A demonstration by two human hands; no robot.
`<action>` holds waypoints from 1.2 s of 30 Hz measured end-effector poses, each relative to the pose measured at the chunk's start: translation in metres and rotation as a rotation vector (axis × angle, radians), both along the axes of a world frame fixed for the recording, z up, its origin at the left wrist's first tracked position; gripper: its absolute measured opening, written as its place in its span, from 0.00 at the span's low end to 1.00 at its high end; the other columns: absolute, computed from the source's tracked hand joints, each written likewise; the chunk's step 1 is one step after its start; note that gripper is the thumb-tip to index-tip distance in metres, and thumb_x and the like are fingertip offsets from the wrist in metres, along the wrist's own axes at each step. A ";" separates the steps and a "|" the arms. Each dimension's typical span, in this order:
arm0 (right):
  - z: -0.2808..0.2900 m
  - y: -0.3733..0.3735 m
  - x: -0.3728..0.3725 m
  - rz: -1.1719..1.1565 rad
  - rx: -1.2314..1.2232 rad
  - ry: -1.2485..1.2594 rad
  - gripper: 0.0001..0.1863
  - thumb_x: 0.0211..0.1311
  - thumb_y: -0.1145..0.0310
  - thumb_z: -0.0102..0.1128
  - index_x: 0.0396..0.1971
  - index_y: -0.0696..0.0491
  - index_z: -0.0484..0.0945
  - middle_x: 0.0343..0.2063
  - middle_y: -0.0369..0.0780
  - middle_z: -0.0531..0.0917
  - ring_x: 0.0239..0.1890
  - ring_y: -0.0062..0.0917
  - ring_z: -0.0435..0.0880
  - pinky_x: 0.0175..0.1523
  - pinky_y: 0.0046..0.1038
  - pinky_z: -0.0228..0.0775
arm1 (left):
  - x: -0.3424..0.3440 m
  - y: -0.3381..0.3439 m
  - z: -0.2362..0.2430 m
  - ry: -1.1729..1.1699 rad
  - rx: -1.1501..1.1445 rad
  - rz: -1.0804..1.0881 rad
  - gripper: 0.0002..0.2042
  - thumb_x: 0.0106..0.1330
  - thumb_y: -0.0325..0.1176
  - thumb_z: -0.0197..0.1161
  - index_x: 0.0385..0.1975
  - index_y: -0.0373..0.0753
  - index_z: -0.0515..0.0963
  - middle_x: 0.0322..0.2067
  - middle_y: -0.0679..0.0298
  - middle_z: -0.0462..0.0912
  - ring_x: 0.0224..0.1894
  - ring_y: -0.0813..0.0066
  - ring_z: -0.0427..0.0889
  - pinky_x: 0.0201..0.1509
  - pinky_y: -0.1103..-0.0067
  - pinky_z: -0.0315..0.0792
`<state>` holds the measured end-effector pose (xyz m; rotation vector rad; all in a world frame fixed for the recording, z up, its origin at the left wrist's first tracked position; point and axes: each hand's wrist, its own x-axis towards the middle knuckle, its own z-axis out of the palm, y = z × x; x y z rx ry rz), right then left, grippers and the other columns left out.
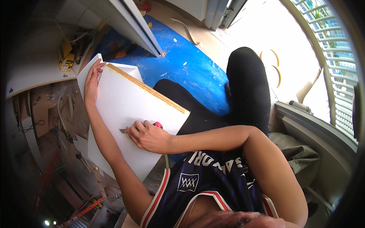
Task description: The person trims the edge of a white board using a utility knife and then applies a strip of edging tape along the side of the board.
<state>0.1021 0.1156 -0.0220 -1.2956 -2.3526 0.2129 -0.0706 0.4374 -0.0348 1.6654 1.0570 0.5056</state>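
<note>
A white box-like board piece (129,97) lies tilted over my lap, its long edge showing a raw yellow-brown wood strip (148,89). My left hand (92,81) grips the box at its far left corner, the fingers laid over the rim. Closed around a utility knife (158,124) with a red end, my right hand (148,136) rests over the white face. The metal blade points left, close to the surface; whether it touches, I cannot tell. Most of the handle is hidden in my fist.
A blue sheet (182,64) with scraps covers the floor ahead. At the left, a yellow package (66,60) sits on a white surface. A door edge (152,41) stands beyond the box. Two yellowish rings (275,76) lie at the right, near a louvred shutter (336,68).
</note>
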 end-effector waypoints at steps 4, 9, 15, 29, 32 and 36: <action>0.008 -0.006 0.025 -0.025 0.159 0.132 0.22 0.73 0.63 0.58 0.59 0.59 0.85 0.46 0.40 0.86 0.54 0.32 0.81 0.50 0.35 0.74 | -0.021 0.000 -0.010 0.005 0.026 0.082 0.27 0.91 0.50 0.43 0.76 0.38 0.72 0.65 0.57 0.80 0.65 0.70 0.73 0.77 0.71 0.62; 0.040 -0.020 0.207 0.178 -0.066 0.681 0.14 0.73 0.66 0.63 0.50 0.58 0.86 0.44 0.43 0.90 0.48 0.37 0.89 0.55 0.40 0.84 | -0.014 -0.007 -0.016 0.047 0.018 0.144 0.26 0.90 0.49 0.47 0.73 0.36 0.76 0.64 0.56 0.83 0.65 0.68 0.78 0.74 0.72 0.67; -0.156 -0.019 0.487 -1.117 -0.350 0.832 0.18 0.83 0.70 0.52 0.64 0.57 0.82 0.33 0.39 0.89 0.33 0.20 0.83 0.42 0.26 0.78 | -0.062 -0.010 0.000 0.340 0.076 0.238 0.20 0.87 0.42 0.59 0.60 0.29 0.85 0.55 0.58 0.90 0.58 0.72 0.84 0.68 0.76 0.74; -0.431 -0.101 0.663 -1.406 -1.043 -0.102 0.25 0.76 0.63 0.58 0.63 0.66 0.74 0.48 0.58 0.88 0.49 0.44 0.90 0.56 0.44 0.84 | 0.079 -0.131 0.065 0.576 0.499 0.191 0.15 0.79 0.30 0.66 0.62 0.41 0.82 0.60 0.58 0.83 0.67 0.64 0.79 0.74 0.65 0.70; -0.433 -0.096 0.660 -1.413 -1.038 -0.147 0.22 0.75 0.65 0.58 0.58 0.67 0.78 0.50 0.59 0.88 0.52 0.48 0.90 0.58 0.46 0.84 | 0.114 -0.221 0.077 0.860 0.797 0.055 0.14 0.81 0.36 0.64 0.61 0.47 0.87 0.65 0.67 0.83 0.65 0.66 0.79 0.69 0.69 0.76; -0.414 -0.097 0.693 -1.488 -0.880 -0.161 0.20 0.73 0.66 0.57 0.51 0.68 0.84 0.52 0.61 0.88 0.55 0.53 0.90 0.60 0.50 0.84 | 0.166 -0.297 0.063 0.643 0.641 0.084 0.17 0.68 0.33 0.75 0.58 0.48 0.89 0.66 0.67 0.81 0.65 0.58 0.75 0.68 0.64 0.74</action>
